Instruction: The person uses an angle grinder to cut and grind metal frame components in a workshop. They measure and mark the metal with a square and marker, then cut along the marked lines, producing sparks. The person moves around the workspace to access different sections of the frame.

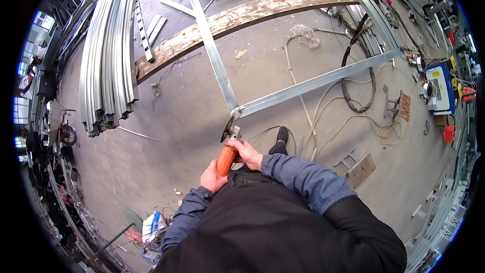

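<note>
A grey concrete floor (184, 103), scattered with offcuts and litter, spans a cluttered workshop. At its left edge stands a spoked wheel (67, 135); to the right of that, a bundle of steel tubes (108, 55) lies across the left end of a worn wooden plank (283, 5). A metal frame (313, 85) extends over the plank, its near left corner pointing at the person. A clear plastic bag (306, 36) and a black cable (343, 88) lie farther right, and a blue-and-white machine (438, 88) stands by the floor's right edge.

The left hand (214, 177) curls around the rear of an orange angle grinder (227, 161); the right hand (246, 154) closes around its front. The grinder's disc (227, 130) sits at the frame's near left corner; whether they touch cannot be told.
</note>
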The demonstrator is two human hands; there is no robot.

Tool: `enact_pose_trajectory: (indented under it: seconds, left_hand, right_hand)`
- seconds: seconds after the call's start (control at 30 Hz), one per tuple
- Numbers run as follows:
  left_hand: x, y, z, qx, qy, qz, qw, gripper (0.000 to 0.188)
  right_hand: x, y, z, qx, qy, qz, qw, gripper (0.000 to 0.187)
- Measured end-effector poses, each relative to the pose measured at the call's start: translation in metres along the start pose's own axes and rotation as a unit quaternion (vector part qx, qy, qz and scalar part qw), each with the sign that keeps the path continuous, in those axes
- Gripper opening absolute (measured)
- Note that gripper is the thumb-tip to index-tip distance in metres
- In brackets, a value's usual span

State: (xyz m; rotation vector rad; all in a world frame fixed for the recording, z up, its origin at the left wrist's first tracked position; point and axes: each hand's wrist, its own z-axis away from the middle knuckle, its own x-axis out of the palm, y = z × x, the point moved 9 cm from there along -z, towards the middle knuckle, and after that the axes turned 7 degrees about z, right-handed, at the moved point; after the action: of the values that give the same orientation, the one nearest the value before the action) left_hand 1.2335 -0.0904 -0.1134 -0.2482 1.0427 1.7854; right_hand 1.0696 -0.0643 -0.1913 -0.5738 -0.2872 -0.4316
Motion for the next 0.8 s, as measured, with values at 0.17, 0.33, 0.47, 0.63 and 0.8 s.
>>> enact_pose_trajectory:
  seconds: [0.17,0.33,0.47,0.63,0.8]
  left_hand:
    - [0.005,-0.001,-0.003,0.004,-0.004,-0.002,1.0,0.081]
    - [0.005,-0.001,-0.005,0.014,0.001,-0.003,1.0,0.078]
    - [0.005,0.002,-0.002,0.017,0.001,0.011,1.0,0.077]
    - [0.003,0.007,-0.002,0.016,0.0,0.02,1.0,0.075]
    - [0.004,0.002,-0.003,0.013,-0.003,0.008,1.0,0.075]
  right_hand:
    - [-0.001,0.002,-0.002,0.009,-0.003,-0.009,1.0,0.071]
    - [-0.002,0.002,-0.006,0.0,-0.006,-0.004,1.0,0.072]
    - [-0.003,0.003,-0.009,-0.006,-0.024,-0.014,1.0,0.103]
    - [-0.003,-0.001,-0.001,0.001,-0.003,0.002,1.0,0.086]
    - [-0.001,-0.009,0.005,-0.004,-0.011,-0.003,1.0,0.089]
